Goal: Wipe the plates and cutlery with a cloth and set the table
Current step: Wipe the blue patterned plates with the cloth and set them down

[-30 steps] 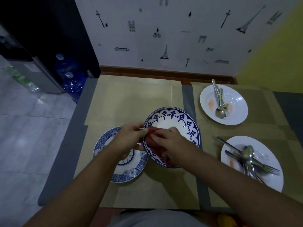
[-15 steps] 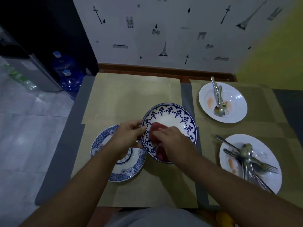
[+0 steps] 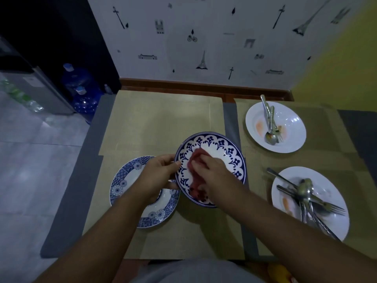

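Note:
A blue-and-white patterned plate point(image 3: 222, 148) is tilted up off the table near the middle. My left hand point(image 3: 159, 174) grips its left rim. My right hand point(image 3: 214, 174) presses a red cloth point(image 3: 195, 160) against the plate's inner face. Under my left hand a second blue-patterned plate point(image 3: 126, 180) lies flat on a tan placemat point(image 3: 159, 119). At the right, two white plates with orange smears hold cutlery: the far one point(image 3: 289, 123) a spoon and fork point(image 3: 270, 123), the near one point(image 3: 330, 193) several forks and spoons point(image 3: 306, 197).
The grey table point(image 3: 67, 201) ends at its left edge, with tiled floor beyond. Two blue water jugs point(image 3: 79, 86) and a grey cabinet point(image 3: 40, 92) stand at the far left. A decorated wall point(image 3: 204, 37) closes the table's far side.
My right hand and the red cloth have slid from the plate's lower part up toward its centre. My left hand keeps its hold on the rim.

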The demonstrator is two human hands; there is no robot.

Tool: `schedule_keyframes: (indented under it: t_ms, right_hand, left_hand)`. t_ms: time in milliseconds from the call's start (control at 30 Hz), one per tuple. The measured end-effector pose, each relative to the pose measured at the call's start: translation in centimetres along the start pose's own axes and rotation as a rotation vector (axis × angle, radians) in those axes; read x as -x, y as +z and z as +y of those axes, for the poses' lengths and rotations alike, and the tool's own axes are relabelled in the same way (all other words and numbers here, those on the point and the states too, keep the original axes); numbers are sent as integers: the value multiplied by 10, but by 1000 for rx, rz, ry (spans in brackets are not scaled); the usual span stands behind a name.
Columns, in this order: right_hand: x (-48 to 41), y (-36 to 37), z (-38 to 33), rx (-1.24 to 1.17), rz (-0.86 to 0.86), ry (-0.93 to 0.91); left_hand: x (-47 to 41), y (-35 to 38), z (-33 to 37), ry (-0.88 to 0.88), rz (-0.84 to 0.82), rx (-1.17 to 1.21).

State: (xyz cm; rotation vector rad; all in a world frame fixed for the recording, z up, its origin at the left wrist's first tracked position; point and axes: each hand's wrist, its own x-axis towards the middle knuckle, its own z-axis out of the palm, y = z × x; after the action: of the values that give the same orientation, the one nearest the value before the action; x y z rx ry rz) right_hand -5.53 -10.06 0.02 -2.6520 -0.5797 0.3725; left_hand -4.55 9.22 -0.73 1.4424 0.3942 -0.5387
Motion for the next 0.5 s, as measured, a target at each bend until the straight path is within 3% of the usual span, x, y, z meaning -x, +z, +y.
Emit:
schedule_keyframes:
  t_ms: [100, 233, 300, 400, 500]
  right_hand:
    - [-15, 0, -3, 65, 134, -59]
    - [-11, -13, 14, 70, 296, 124]
    - [3, -11, 12, 57, 250, 94]
    - [11, 7, -7, 34, 118, -120]
    - [-14, 9, -9, 120, 166, -132]
  left_hand:
    - [2, 3, -1, 22, -14, -1]
    - [3, -3, 1, 43, 43, 62]
    - [3, -3, 3, 44, 53, 72]
    - [4, 1, 1, 47, 12, 36]
    - [4, 3, -4, 37, -17, -6]
